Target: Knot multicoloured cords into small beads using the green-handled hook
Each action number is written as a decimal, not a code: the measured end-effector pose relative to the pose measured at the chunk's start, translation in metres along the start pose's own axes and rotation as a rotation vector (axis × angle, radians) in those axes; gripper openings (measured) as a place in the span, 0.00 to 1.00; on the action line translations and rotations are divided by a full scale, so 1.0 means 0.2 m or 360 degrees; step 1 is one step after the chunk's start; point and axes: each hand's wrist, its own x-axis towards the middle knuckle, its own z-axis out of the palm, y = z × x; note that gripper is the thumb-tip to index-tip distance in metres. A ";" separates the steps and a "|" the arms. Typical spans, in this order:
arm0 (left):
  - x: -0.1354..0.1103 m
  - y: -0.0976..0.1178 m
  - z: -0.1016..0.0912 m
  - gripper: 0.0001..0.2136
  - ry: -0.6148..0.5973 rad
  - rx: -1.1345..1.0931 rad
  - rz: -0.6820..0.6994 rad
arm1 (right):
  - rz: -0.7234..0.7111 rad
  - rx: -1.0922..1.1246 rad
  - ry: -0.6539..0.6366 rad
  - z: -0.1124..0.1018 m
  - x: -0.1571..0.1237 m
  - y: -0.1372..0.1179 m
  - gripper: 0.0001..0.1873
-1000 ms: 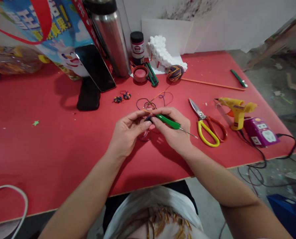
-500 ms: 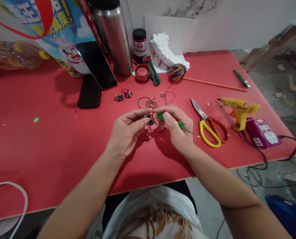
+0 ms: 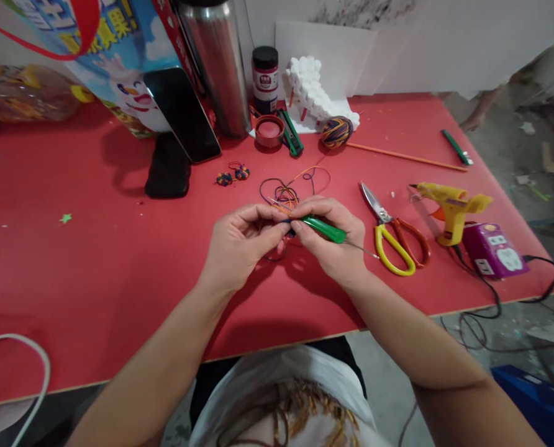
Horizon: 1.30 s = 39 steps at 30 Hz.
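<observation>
My left hand [image 3: 242,242] is closed, its thumb and forefinger pinching a small multicoloured piece of yarn work [image 3: 290,228], mostly hidden by the fingertips. A green-handled crochet hook [image 3: 326,230] lies across the fingers of my right hand [image 3: 337,248], its thin metal shaft pointing right past the palm. My right thumb and forefinger meet the left fingertips at the yarn piece. Loose loops of variegated yarn [image 3: 284,189] spread on the red table just beyond the hands, and a strand runs toward the yarn ball [image 3: 336,131]. Two small knotted yarn pieces [image 3: 233,174] lie to the upper left.
Scissors [image 3: 393,236] lie right of my hands, with a yellow glue gun [image 3: 451,208] and a purple box [image 3: 495,249] beyond. At the back stand a phone [image 3: 184,115], a steel flask [image 3: 218,68], a jar [image 3: 264,81] and a green cutter [image 3: 290,133]. An orange stick [image 3: 407,157] lies far right.
My right thumb and fingers have closed in against the left fingertips, covering more of the yarn piece. More of the green handle now shows. The view has shifted slightly.
</observation>
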 end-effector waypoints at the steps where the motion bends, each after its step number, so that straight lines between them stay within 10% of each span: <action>1: 0.00 0.00 0.00 0.06 -0.0013 -0.0080 -0.0075 | -0.0002 0.0016 0.0010 0.00 0.00 0.00 0.05; 7: 0.00 0.00 0.03 0.10 0.0029 -0.0469 -0.0513 | 0.0083 -0.0013 0.0115 0.02 -0.02 0.02 0.03; 39: 0.00 0.00 -0.02 0.12 -0.0002 -0.0046 -0.0001 | 0.0399 0.0733 0.0191 0.00 0.08 0.01 0.16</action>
